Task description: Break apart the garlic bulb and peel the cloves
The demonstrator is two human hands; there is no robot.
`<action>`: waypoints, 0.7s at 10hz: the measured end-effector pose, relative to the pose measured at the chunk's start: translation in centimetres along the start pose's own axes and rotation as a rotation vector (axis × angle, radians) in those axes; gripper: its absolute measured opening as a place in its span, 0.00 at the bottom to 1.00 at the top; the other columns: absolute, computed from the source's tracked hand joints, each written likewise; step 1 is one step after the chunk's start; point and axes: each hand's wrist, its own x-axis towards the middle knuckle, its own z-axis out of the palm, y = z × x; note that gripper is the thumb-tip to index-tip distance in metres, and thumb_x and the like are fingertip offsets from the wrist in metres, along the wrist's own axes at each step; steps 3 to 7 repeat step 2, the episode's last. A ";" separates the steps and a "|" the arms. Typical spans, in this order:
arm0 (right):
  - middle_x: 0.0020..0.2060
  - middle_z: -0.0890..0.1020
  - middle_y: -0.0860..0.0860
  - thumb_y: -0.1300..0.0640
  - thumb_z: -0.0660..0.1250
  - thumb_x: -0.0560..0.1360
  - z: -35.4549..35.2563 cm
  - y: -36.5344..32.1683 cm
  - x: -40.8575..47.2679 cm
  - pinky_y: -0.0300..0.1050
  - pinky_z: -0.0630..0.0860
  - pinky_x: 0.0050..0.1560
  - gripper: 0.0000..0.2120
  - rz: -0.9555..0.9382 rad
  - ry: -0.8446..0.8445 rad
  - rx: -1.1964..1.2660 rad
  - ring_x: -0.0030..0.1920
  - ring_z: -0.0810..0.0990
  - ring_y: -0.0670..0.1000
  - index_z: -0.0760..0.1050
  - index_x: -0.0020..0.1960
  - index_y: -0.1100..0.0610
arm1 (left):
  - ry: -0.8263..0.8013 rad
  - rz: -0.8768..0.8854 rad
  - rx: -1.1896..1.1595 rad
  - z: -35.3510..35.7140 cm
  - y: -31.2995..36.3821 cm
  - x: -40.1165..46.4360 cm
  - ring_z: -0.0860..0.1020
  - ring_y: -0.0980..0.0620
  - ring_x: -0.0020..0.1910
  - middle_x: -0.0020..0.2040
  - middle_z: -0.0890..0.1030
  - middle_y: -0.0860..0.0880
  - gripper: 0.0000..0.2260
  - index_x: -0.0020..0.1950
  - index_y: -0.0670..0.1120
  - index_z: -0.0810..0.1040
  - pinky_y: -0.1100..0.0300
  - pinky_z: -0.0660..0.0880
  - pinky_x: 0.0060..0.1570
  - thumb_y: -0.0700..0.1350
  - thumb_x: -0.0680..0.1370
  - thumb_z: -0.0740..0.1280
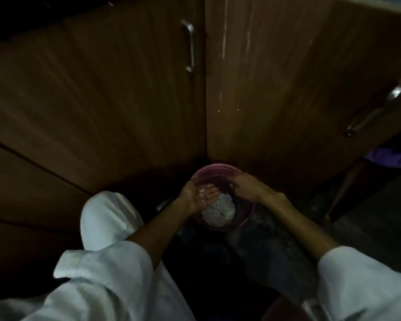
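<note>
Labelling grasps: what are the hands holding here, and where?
Left hand: open, palm up, small pale bits resting on it over the pink bowl. Right hand: fingers point into the bowl; whether it holds anything cannot be told.

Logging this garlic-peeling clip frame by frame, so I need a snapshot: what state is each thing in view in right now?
Left hand: palm up, open, pale scraps lying on it, over the bowl.
Right hand: palm down over the bowl; grip unclear.
Pink bowl: upright on the floor, holds a pale heap.
Pale heap: piled in the bowl; peels or cloves, too dim to tell.
Cabinet doors: closed.
</note>
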 end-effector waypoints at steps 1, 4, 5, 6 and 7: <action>0.75 0.66 0.59 0.62 0.57 0.81 2.3 2.1 1.0 0.42 0.58 0.71 0.24 0.074 -0.062 -0.003 0.74 0.66 0.57 0.61 0.77 0.60 | 0.004 0.015 0.005 0.3 -0.2 2.2 0.75 0.39 0.61 0.61 0.77 0.37 0.34 0.65 0.33 0.72 0.48 0.68 0.60 0.63 0.81 0.52; 0.72 0.70 0.61 0.62 0.58 0.80 4.3 3.4 2.2 0.46 0.64 0.68 0.23 0.131 -0.064 0.020 0.70 0.70 0.59 0.64 0.75 0.61 | 0.001 0.048 0.077 0.5 0.0 3.4 0.74 0.42 0.62 0.60 0.76 0.40 0.39 0.68 0.36 0.71 0.50 0.67 0.63 0.69 0.78 0.50; 0.72 0.70 0.61 0.62 0.58 0.80 4.3 3.4 2.2 0.46 0.64 0.68 0.23 0.131 -0.064 0.020 0.70 0.70 0.59 0.64 0.75 0.61 | 0.001 0.048 0.077 0.5 0.0 3.4 0.74 0.42 0.62 0.60 0.76 0.40 0.39 0.68 0.36 0.71 0.50 0.67 0.63 0.69 0.78 0.50; 0.72 0.70 0.61 0.62 0.58 0.80 4.3 3.4 2.2 0.46 0.64 0.68 0.23 0.131 -0.064 0.020 0.70 0.70 0.59 0.64 0.75 0.61 | 0.001 0.048 0.077 0.5 0.0 3.4 0.74 0.42 0.62 0.60 0.76 0.40 0.39 0.68 0.36 0.71 0.50 0.67 0.63 0.69 0.78 0.50; 0.72 0.70 0.61 0.62 0.58 0.80 4.3 3.4 2.2 0.46 0.64 0.68 0.23 0.131 -0.064 0.020 0.70 0.70 0.59 0.64 0.75 0.61 | 0.001 0.048 0.077 0.5 0.0 3.4 0.74 0.42 0.62 0.60 0.76 0.40 0.39 0.68 0.36 0.71 0.50 0.67 0.63 0.69 0.78 0.50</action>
